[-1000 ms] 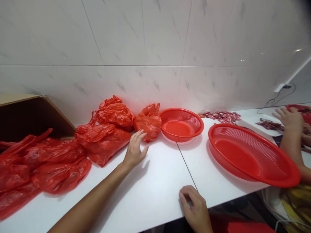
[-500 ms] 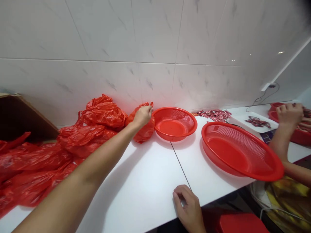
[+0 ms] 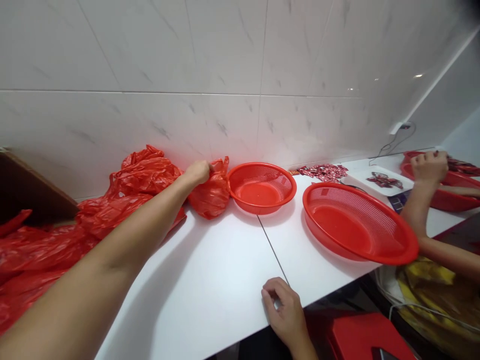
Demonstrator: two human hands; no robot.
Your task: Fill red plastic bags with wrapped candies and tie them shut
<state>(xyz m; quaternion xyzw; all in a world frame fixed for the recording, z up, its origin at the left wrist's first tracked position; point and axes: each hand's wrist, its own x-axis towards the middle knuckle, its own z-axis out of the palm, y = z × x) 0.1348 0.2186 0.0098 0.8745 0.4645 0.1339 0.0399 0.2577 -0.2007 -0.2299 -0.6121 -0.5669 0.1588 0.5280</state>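
Note:
My left hand reaches far across the white table and is closed on the top of a small filled red plastic bag by the tiled wall. Just right of that bag stands a small red mesh basket. My right hand rests at the table's front edge with its fingers curled; what it holds, if anything, is hidden.
More red bags pile up at the left beside a brown cardboard box. A large red basket overhangs the front edge. Another person's hand works at the right near red wrappers and a white tray.
My left hand went from open and short of the bags to gripping the small bag's top, and the bag has shifted slightly left. The right hand stayed put.

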